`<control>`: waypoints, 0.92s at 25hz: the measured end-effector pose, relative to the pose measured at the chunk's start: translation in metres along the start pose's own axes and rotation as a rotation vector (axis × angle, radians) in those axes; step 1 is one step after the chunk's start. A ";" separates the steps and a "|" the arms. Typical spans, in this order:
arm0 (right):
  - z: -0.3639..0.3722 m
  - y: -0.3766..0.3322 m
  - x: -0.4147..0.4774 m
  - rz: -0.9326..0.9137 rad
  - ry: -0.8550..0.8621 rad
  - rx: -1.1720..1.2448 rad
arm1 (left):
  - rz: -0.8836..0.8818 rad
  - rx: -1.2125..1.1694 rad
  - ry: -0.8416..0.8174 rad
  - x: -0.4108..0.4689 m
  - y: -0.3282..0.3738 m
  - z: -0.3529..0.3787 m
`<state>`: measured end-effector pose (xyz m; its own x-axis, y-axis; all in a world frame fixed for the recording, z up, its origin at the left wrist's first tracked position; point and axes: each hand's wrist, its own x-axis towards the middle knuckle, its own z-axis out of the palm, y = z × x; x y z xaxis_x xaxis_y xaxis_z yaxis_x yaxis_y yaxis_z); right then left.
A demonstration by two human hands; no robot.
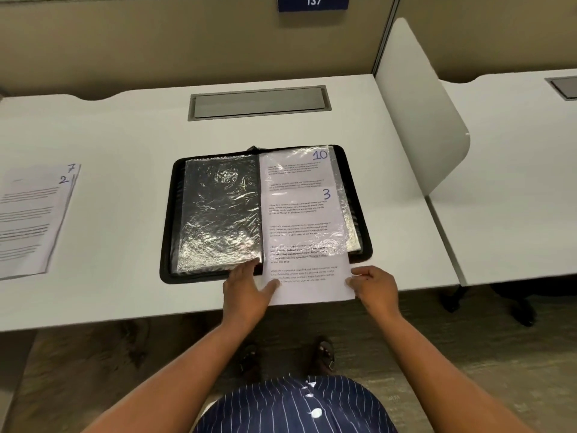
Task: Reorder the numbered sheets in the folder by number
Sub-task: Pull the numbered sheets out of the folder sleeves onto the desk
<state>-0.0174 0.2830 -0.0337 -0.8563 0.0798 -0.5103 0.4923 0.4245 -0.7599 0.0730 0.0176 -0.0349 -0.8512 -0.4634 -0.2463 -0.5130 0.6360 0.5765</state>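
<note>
Here, sheet 3 (304, 242) is lying half inside the right sleeve of the open folder (170, 220), overlapping sheet 10 (296, 170) — its lower end is sticking out past the tabletop (125, 126) edge. The right hand (376, 285) is pinching its right edge; the left hand (246, 285) is resting flat on the folder's near edge — thumb touching the sheet.

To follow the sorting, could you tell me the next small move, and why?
Probably draw sheet 3 clear of the sleeve: its top is under plastic, the right hand pinches its near corner, the left hand presses on the folder, and sheets 2 and 7 lie on the table.
</note>
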 end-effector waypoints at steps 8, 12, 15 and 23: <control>-0.029 0.013 -0.008 0.074 -0.244 0.096 | -0.422 -0.515 -0.009 -0.017 0.013 0.002; -0.042 0.021 -0.007 0.074 -0.372 0.050 | -0.587 -0.833 0.019 -0.035 0.009 0.013; -0.041 0.017 -0.003 0.031 -0.327 0.112 | -0.645 -0.878 0.039 -0.049 0.006 0.020; -0.028 0.008 -0.006 0.009 -0.262 0.133 | -0.641 -0.959 0.024 -0.062 0.011 0.018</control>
<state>-0.0127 0.3109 -0.0259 -0.7909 -0.1604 -0.5906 0.5304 0.3017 -0.7922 0.1178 0.0646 -0.0272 -0.4571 -0.5498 -0.6991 -0.5470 -0.4461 0.7084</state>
